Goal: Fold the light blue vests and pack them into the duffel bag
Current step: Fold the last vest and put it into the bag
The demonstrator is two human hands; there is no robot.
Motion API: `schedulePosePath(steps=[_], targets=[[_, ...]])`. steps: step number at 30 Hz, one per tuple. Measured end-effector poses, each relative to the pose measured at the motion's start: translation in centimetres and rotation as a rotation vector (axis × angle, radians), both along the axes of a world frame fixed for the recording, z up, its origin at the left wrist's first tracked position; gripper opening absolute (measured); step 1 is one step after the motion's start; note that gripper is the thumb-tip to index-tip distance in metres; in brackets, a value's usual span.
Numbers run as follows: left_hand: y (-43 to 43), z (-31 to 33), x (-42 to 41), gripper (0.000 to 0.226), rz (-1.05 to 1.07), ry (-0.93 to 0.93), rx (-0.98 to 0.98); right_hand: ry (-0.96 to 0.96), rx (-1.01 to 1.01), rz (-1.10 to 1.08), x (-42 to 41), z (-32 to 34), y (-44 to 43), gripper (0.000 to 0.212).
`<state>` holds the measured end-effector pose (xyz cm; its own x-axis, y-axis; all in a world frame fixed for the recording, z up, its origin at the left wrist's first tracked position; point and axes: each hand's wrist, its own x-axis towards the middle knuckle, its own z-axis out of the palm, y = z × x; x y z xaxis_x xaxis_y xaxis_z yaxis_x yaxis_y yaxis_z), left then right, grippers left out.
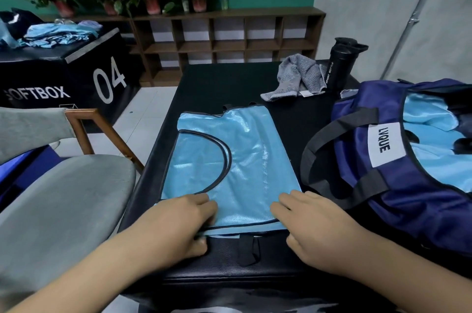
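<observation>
Pinching near hem of light blue vest (pixel 242 159) with left grip (pixel 184 223) and right grip (pixel 314 223), near edge of bench (pixel 204 87); duffel bag (pixel 421 210) at right edge.

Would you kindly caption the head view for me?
Left hand and right hand hold a light blue vest beside the duffel bag.

A white patch (pixel 384 145) on the duffel bag (pixel 408 210) is reading LVQUE. A black bottle (pixel 339 67) is showing SPORT BOTTLE, a black box (pixel 63 77) OFTBOX 04.

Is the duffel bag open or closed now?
Open: the bag mouth gapes wide, and light blue vests show inside it.
</observation>
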<state>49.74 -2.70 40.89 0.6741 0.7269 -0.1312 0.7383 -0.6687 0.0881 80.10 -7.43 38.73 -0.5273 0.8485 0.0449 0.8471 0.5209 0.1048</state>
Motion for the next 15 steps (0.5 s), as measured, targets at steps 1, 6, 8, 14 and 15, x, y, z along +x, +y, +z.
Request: schedulePosePath(steps=[1, 6, 8, 14, 15], targets=[[0.2, -0.2, -0.4, 0.023, 0.002, 0.012, 0.020, 0.002, -0.004, -0.014, 0.1, 0.0, 0.1, 0.027], [1.8, -0.3, -2.1, 0.021, 0.014, -0.046, 0.089, 0.100, -0.102, -0.043, 0.6, 1.4, 0.7, 0.003], [2.1, 0.6, -2.5, 0.017, 0.082, -0.106, -0.030, 0.182, -0.155, -0.064, 0.8, 2.3, 0.8, 0.005], [1.3, 4.0, -2.9, 0.012, 0.090, -0.226, -0.332, 0.512, -0.453, -0.180, 1.1, 5.7, 0.6, 0.009], [1.4, 4.5, -2.9, 0.012, 0.081, -0.239, -0.352, 0.568, -0.474, -0.174, 1.1, 6.1, 0.7, 0.010]])
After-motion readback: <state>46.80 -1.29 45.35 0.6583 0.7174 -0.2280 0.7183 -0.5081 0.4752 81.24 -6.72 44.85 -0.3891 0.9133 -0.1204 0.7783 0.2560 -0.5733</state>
